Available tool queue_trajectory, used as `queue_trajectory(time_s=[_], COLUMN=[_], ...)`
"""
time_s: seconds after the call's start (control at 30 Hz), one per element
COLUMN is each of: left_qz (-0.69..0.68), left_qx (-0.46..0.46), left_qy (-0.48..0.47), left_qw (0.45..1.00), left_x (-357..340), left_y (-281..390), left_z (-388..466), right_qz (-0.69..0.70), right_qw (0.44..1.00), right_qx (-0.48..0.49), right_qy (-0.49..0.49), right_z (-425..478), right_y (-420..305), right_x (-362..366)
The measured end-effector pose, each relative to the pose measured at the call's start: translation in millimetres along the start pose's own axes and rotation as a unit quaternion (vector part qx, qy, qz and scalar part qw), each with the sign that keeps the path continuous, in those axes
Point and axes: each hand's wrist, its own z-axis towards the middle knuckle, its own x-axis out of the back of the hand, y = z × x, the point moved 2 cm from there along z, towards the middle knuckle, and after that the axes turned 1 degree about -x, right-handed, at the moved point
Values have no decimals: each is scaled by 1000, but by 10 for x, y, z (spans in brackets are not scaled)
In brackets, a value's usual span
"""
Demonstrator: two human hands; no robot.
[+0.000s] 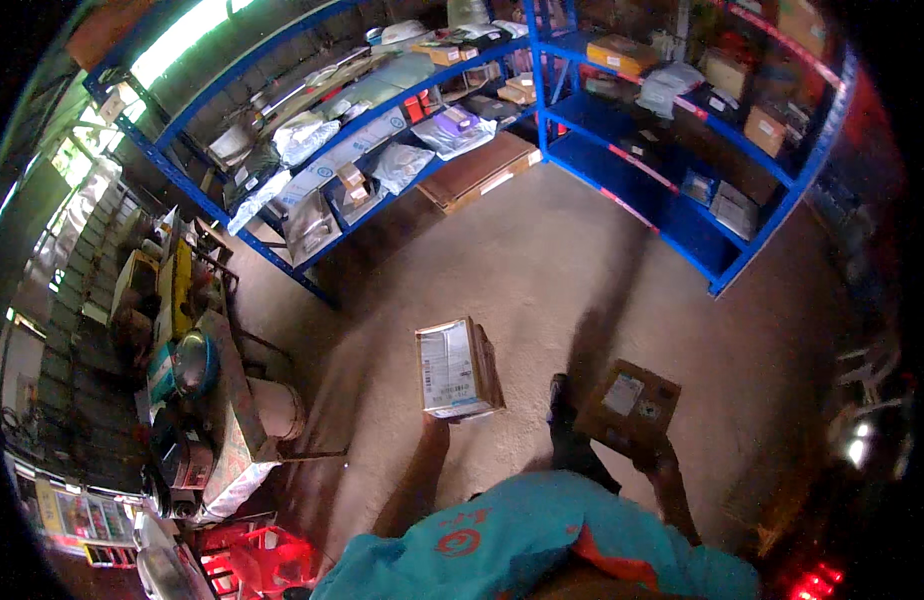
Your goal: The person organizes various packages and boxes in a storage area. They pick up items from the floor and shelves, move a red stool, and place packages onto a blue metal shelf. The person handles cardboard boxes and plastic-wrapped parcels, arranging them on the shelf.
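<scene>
A cardboard box (445, 367) with a large white printed label rests on my left hand (436, 429), which grips it from below; most of the fingers are hidden by the box. On the other side, my right hand (654, 454) holds a flatter brown cardboard box (631, 406) by its lower right corner. That box bears a white label and a smaller printed mark. The two boxes are apart, both held over the concrete floor in front of my body.
Blue metal shelves (642, 214) with parcels stand ahead and to the right. A cluttered table (240, 390) is at the left, with a bucket (278, 409) beside it. Red plastic chairs (263, 559) are at the lower left. A flat brown carton (480, 172) lies under the shelving.
</scene>
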Motion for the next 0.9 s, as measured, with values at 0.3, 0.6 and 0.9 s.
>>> queue_trajectory(time_s=[0.3, 0.6, 0.9], left_qz=[-24, -59, -66], left_qx=[-15, -17, -11], left_qy=[81, 138, 129], left_qw=[996, 989, 989], left_x=[-656, -943, -820], left_y=[736, 1324, 2082], left_z=[1400, 2637, 4450], right_qz=[-227, -144, -172], right_qw=[972, 986, 977], right_qx=[-41, -76, -87], right_qy=[-35, -45, -92], right_z=[2810, 4594, 5866], right_y=[-1145, -2064, -2418], right_x=[-421, -2163, -3281])
